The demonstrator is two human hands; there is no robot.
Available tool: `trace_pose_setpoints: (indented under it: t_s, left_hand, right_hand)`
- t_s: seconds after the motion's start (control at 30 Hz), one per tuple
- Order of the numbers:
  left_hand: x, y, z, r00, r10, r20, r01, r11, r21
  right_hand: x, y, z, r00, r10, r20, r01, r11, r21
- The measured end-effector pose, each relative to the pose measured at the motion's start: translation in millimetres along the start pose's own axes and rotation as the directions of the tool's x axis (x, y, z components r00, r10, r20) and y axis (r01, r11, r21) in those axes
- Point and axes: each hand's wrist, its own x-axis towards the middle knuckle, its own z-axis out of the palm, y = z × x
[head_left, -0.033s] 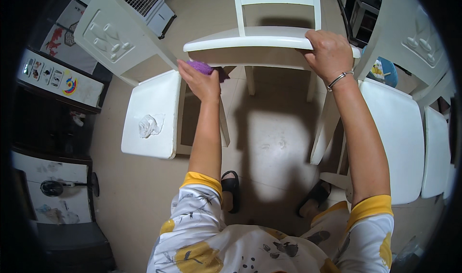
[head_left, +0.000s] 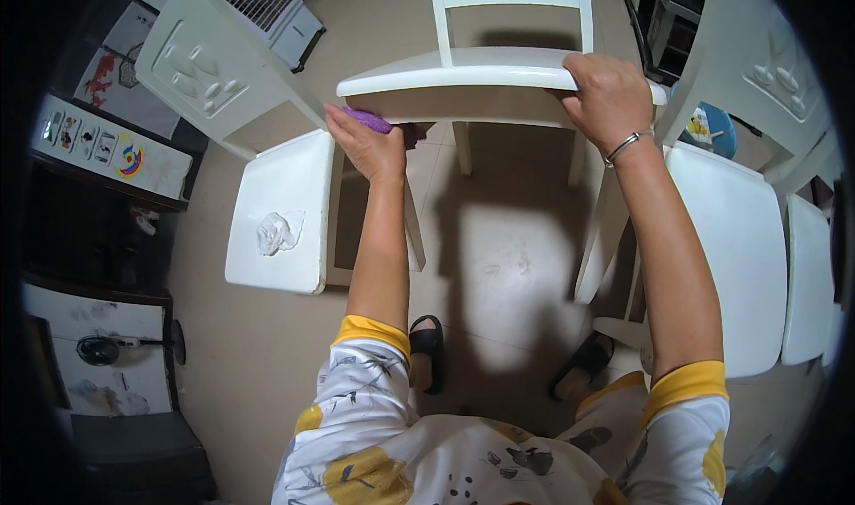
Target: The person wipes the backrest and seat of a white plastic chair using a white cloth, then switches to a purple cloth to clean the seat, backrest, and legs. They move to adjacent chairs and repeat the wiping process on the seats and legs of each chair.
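A white wooden chair (head_left: pixel 463 73) is in front of me, its seat edge toward me and its backrest on the far side. My right hand (head_left: pixel 610 100) grips the right part of that seat edge, fingers curled beneath it, a silver bracelet at the wrist. My left hand (head_left: pixel 370 149) is closed on a purple cloth (head_left: pixel 367 120) just below the seat's left corner. Its fingertips are partly hidden by the cloth, and I cannot tell exactly which part of the chair the cloth touches.
Another white chair (head_left: pixel 280 207) at left holds a crumpled white wad (head_left: pixel 278 233). More white chairs (head_left: pixel 726 256) stand close on the right, near a blue bin (head_left: pixel 720 131). A white air cooler (head_left: pixel 272 15) is at the back left. A small black fan (head_left: pixel 98 349) lies lower left.
My left hand and the purple cloth have shifted very slightly left and up. My right hand keeps its grip on the seat edge.
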Motion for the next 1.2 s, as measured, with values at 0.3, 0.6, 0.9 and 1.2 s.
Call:
trace_pose_setpoints:
  t_s: [0.3,0.6,0.9,1.2]
  left_hand:
    - [-90,-58,-9,0.957,-0.283,0.068,0.289,0.951,-0.107]
    - [-27,-41,1,1.0,0.024,0.019,-0.023,0.998,-0.064]
    - [-79,-62,0,0.99,-0.063,0.126,0.065,0.998,-0.009]
    - [-221,-163,-30,0.894,-0.306,0.326,0.312,0.949,0.036]
  right_hand:
    - [0,7,-2,0.999,0.004,0.046,-0.005,1.0,0.009]
    - [6,9,4,0.995,0.047,0.082,-0.046,0.999,-0.011]
    - [13,10,11,0.997,-0.006,0.077,0.014,0.994,-0.107]
    - [14,11,10,0.993,-0.056,0.102,0.067,0.992,-0.107]
